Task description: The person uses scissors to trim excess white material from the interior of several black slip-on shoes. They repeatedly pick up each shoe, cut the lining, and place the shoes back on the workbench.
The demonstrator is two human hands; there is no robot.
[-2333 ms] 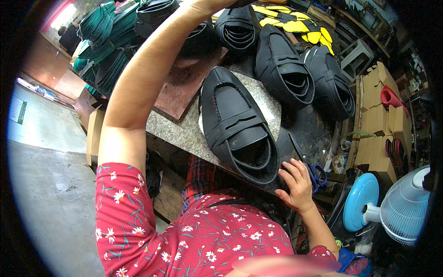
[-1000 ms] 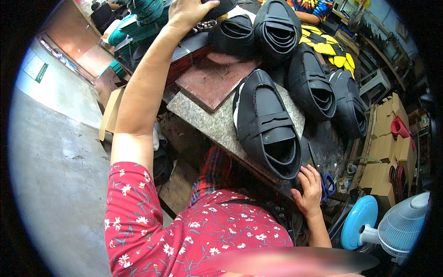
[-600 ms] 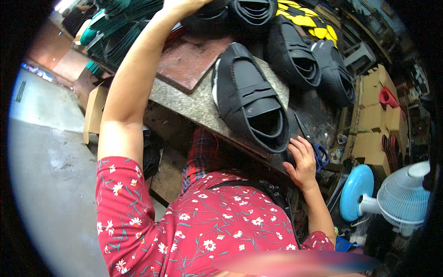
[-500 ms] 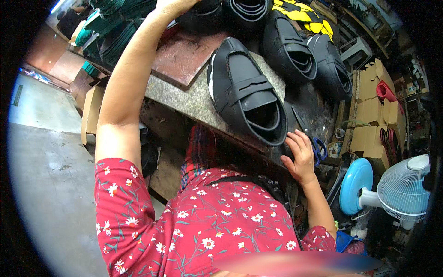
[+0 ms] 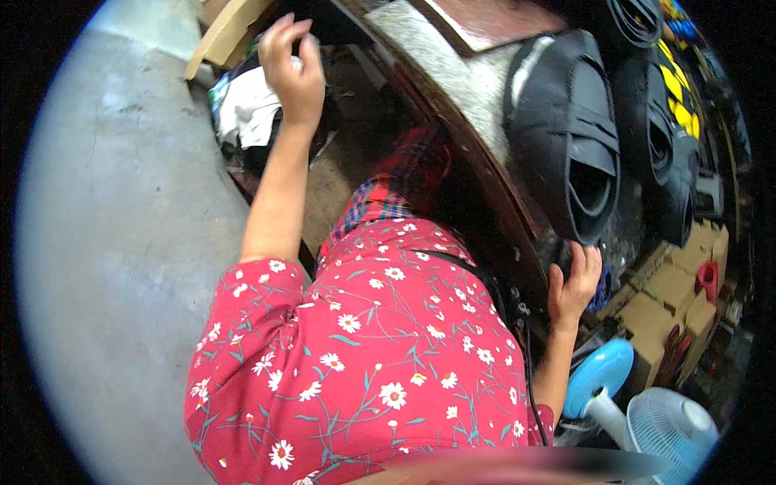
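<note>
A stack of nested black shoe uppers (image 5: 566, 129) lies lengthwise at the edge of the workbench (image 5: 465, 73), its openings at the near end. Just below that near end is my right hand (image 5: 575, 287), fingers extended and thumb apart, with nothing in it. The fingertips come close to the uppers; whether they touch, I cannot tell. Off the bench to the left, my left hand (image 5: 293, 77) is raised with loosely bent fingers, and I see nothing held in it. Below it, white scraps (image 5: 249, 107) lie in a dark bag or bin.
More black uppers (image 5: 647, 121) stand to the right, near yellow pieces (image 5: 679, 85). A reddish board (image 5: 493, 20) lies at the back of the bench. Cardboard boxes (image 5: 647, 323) and a blue-and-white fan (image 5: 667, 432) sit at the right. Another carton (image 5: 230, 32) is at the upper left.
My left hand has come back from the far side of the bench to above the scraps at left. The view has turned left. My right hand remains by the uppers' near end.
</note>
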